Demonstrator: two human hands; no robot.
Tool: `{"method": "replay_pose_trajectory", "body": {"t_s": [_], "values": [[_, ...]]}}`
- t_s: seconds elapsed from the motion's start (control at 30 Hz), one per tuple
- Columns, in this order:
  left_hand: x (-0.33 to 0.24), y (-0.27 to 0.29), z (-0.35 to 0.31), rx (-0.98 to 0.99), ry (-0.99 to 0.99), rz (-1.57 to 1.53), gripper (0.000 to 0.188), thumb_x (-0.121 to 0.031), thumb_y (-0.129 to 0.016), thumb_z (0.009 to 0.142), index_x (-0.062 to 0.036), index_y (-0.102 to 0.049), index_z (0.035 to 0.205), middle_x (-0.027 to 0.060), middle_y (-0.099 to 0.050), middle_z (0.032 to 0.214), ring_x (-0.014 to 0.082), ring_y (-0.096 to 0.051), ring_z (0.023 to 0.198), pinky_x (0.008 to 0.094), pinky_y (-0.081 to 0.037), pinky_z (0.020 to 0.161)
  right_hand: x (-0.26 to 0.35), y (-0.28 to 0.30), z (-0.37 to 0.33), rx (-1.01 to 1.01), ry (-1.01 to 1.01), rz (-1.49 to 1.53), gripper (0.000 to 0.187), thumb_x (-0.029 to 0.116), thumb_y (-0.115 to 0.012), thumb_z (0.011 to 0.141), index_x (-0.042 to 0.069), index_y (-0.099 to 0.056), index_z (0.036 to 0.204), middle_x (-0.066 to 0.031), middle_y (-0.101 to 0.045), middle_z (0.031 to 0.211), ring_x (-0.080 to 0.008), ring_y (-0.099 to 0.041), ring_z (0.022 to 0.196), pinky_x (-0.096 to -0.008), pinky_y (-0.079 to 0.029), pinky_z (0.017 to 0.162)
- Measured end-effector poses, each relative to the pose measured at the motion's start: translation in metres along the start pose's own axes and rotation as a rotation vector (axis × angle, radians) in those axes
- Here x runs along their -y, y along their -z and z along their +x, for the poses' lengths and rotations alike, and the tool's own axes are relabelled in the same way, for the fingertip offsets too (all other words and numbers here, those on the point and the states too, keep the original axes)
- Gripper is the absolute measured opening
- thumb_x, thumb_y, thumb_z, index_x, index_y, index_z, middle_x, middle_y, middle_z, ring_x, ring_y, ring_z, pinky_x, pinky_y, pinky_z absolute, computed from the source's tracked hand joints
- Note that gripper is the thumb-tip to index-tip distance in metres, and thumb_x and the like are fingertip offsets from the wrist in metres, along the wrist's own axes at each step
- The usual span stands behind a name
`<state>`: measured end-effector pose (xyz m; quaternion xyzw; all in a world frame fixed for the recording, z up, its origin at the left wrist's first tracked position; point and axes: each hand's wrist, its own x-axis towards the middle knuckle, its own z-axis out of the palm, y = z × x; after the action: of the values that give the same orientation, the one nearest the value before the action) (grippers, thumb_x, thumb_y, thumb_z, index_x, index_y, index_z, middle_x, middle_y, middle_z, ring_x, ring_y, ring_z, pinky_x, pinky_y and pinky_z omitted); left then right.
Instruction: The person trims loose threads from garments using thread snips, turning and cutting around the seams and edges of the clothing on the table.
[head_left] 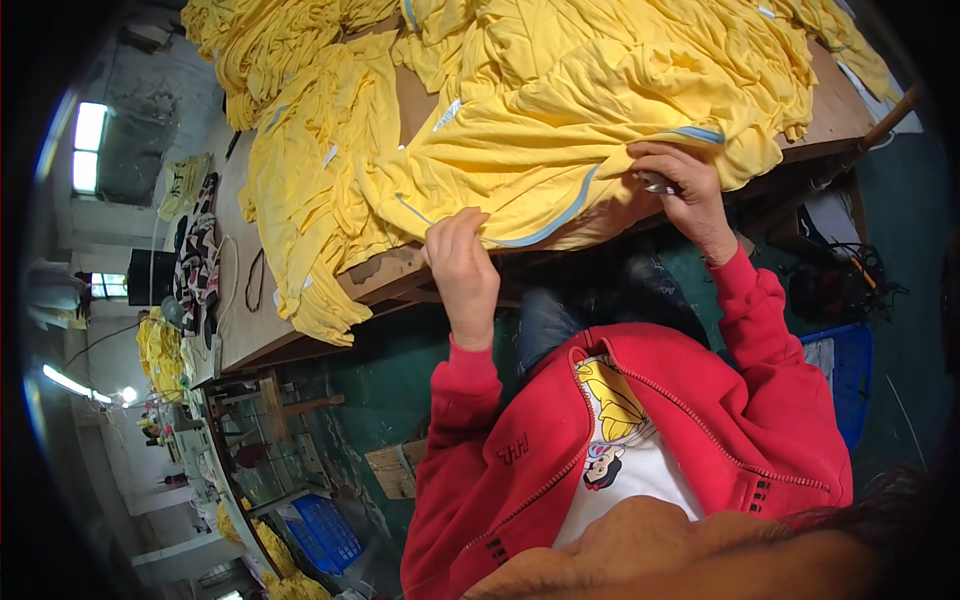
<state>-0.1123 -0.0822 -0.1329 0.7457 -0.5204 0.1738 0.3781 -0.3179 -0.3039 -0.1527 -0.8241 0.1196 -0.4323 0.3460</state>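
A yellow knit garment with blue-grey trim lies across the front edge of the table, its near part hanging over. My left hand pinches its edge near the left end of the trim. Farther right, my right hand has its fingers curled at the garment near another stretch of trim. Tucked in that palm is a small shiny metal tool, mostly hidden by the fingers, so its kind is unclear. A white label shows on the yellow cloth beyond my left hand.
Heaped yellow garments cover much of the wooden table, and more hang over its edge at left. Dark patterned cloth lies on the left. Blue plastic crates stand on the green floor at lower left and right.
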Motion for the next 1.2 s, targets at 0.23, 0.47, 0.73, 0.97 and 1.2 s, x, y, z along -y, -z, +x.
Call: {"method": "replay_pose_trajectory", "body": {"t_s": [0.23, 0.47, 0.73, 0.97, 1.2], "values": [[0.03, 0.019, -0.007, 0.124, -0.059, 0.135, 0.025, 0.009, -0.06, 0.078, -0.0021, -0.064, 0.1, 0.0123, -0.061, 0.098, 0.0324, -0.053, 0.099, 0.0406, -0.043, 0.087, 0.003, -0.006, 0.001, -0.106, -0.072, -0.011, 0.058, -0.019, -0.052, 0.068, 0.006, -0.065, 0.118, -0.0132, -0.066, 0.119, -0.0272, -0.066, 0.107, -0.0323, -0.054, 0.086], [0.02, 0.018, -0.011, -0.087, -0.086, 0.078, 0.02, 0.011, -0.06, 0.068, -0.0005, -0.057, 0.084, 0.0131, -0.057, 0.086, 0.0339, -0.053, 0.083, 0.0428, -0.044, 0.074, -0.005, 0.009, 0.016, -0.255, 0.063, -0.549, 0.04, -0.013, -0.061, 0.071, 0.01, -0.068, 0.103, -0.008, -0.066, 0.106, -0.0273, -0.067, 0.086, -0.0344, -0.054, 0.071], [0.008, 0.001, -0.021, 0.016, -0.163, -0.158, 0.018, 0.005, -0.072, 0.074, -0.0031, -0.064, 0.088, 0.0112, -0.063, 0.084, 0.0313, -0.059, 0.078, 0.0371, -0.048, 0.071, -0.011, 0.059, 0.054, -0.659, -0.045, -0.283, 0.037, -0.016, -0.046, 0.076, 0.002, -0.068, 0.099, -0.0035, -0.063, 0.092, -0.0107, -0.057, 0.08, -0.0226, -0.046, 0.072], [0.079, 0.023, 0.018, -0.327, 0.355, -0.004, 0.017, -0.009, -0.062, 0.091, 0.0001, -0.066, 0.106, 0.0141, -0.067, 0.083, 0.0287, -0.064, 0.07, 0.0359, -0.05, 0.066, -0.066, 0.11, 0.065, -0.342, -0.295, -0.379, 0.039, -0.011, -0.047, 0.08, 0.001, -0.068, 0.11, -0.0054, -0.068, 0.103, -0.013, -0.061, 0.088, -0.0242, -0.046, 0.081], [0.132, 0.035, 0.087, -0.175, 0.442, 0.128, 0.028, -0.017, -0.069, 0.087, -0.0008, -0.067, 0.109, 0.015, -0.07, 0.081, 0.0256, -0.066, 0.07, 0.0333, -0.05, 0.066, -0.004, 0.095, 0.055, -0.37, -0.053, -0.807, 0.034, -0.007, -0.054, 0.085, 0.006, -0.068, 0.114, -0.0098, -0.066, 0.117, -0.0232, -0.066, 0.102, -0.0298, -0.051, 0.085]]}}
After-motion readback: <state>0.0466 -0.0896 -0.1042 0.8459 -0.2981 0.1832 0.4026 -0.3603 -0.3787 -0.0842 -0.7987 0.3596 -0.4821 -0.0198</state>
